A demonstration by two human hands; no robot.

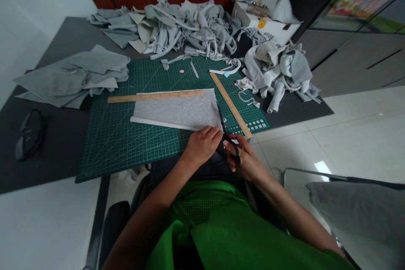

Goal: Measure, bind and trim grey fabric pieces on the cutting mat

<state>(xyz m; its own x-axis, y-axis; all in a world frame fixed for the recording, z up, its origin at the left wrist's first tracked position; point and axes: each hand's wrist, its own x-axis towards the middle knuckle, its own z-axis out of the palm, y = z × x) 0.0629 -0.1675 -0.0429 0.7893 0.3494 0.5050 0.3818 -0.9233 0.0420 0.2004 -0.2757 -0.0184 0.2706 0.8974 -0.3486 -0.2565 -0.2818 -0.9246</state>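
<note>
A piece of light grey fabric (180,107) lies on the green cutting mat (117,143), its near edge showing a white band. My left hand (204,145) is closed on the fabric's near right corner, fingers pressed together. In my right hand (243,156) are black-handled scissors (233,145), whose dark blades run along the fabric's right edge. A wooden ruler (155,96) rests across the fabric's far edge. Another wooden ruler (230,105) lies slanted on the mat to the right of the blades.
Heaps of grey fabric scraps (196,29) line the back, with more fabric (278,67) at right and a flat stack (79,74) at left. A white box (272,23) stands back right. Dark glasses (30,135) lie on the left. A chair (357,202) is at right.
</note>
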